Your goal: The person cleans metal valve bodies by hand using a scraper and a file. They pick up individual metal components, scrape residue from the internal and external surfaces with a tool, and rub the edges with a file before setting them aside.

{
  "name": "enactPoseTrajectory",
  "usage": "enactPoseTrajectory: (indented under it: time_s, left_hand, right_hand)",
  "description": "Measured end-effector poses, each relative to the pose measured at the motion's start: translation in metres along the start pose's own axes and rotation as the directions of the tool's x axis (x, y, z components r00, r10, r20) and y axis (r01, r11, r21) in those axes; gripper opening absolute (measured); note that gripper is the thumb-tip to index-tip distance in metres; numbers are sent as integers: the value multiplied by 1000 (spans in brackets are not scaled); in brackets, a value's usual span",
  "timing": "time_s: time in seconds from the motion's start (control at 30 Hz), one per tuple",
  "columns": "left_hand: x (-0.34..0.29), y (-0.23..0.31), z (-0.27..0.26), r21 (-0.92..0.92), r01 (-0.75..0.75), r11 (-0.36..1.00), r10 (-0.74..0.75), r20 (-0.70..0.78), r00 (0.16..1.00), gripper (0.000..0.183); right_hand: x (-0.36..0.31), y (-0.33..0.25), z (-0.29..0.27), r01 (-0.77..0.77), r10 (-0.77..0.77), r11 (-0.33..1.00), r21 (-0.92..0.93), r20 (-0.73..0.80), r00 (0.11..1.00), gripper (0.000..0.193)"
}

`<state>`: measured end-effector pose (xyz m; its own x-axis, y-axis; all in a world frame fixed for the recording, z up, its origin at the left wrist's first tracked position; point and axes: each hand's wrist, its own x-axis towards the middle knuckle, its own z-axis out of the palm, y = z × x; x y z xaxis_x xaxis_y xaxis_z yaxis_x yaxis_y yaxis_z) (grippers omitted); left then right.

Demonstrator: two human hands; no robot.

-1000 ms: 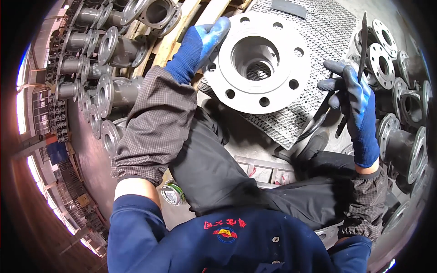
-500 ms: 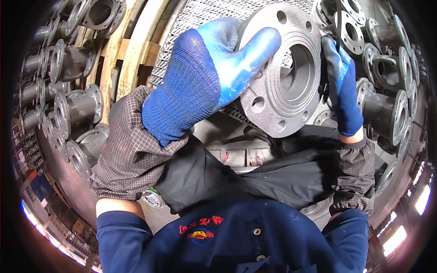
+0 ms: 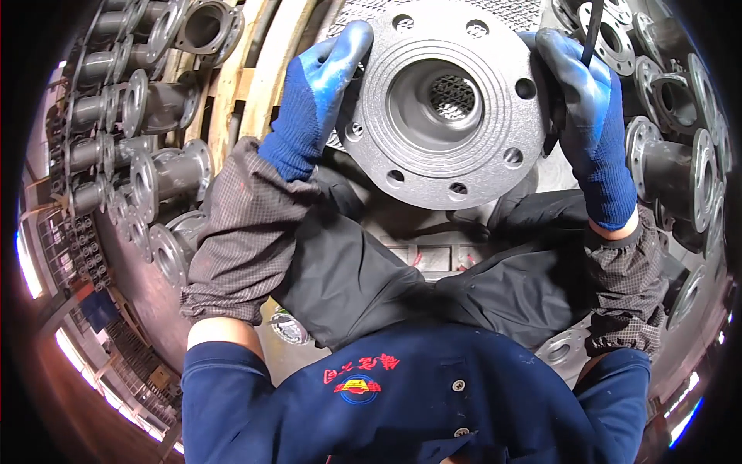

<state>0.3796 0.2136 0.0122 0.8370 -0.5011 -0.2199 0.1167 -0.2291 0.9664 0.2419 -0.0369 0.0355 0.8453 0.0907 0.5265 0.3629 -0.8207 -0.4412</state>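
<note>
A grey metal flanged pipe fitting [image 3: 371, 166] is in front of me, its round flange facing me, with bolt holes round the rim and a wide bore. Through the bore a metal mesh shows. My left hand [image 3: 318, 97], in a blue coated glove, grips the flange's left edge; the thumb lies along the rim and the fingers are hidden behind. At the right edge is my right hand [image 3: 583, 116], gloved alike and closed round a long thin black tool [image 3: 593, 32]. Its fingers are partly hidden beside the flange, and the tool's exact kind cannot be made out.
Several grey flanged fittings [image 3: 161, 104] stand in rows at the left, beside wooden pallet slats [image 3: 267, 73]. More fittings [image 3: 676, 174] crowd the right side. Under the held piece is a metal mesh surface [image 3: 510, 11]. My legs [image 3: 348, 271] are spread below it.
The fitting has turned so its flange faces me more squarely, and it has shifted left. My left hand has moved from across the flange face to its left edge. The right hand keeps the tool.
</note>
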Motion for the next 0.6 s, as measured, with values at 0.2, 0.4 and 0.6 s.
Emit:
enactPoseTrajectory:
  time_s: [0.2, 0.4, 0.6]
  left_hand:
    - [-4, -9, -29, 236, -54, 970, 60, -17, 998, 47]
    - [-69, 50, -15, 348, -297, 889, 311, 15, 950, 45]
    - [-94, 11, -3, 646, -346, 680, 416, 49, 908, 94]
  right_hand:
    - [15, -39, 4, 90, -90, 996, 17, 2, 996, 29]
    - [24, -73, 38, -132, 128, 914, 384, 34, 991, 31]
    - [49, -90, 8, -464, 356, 751, 469, 304, 884, 33]
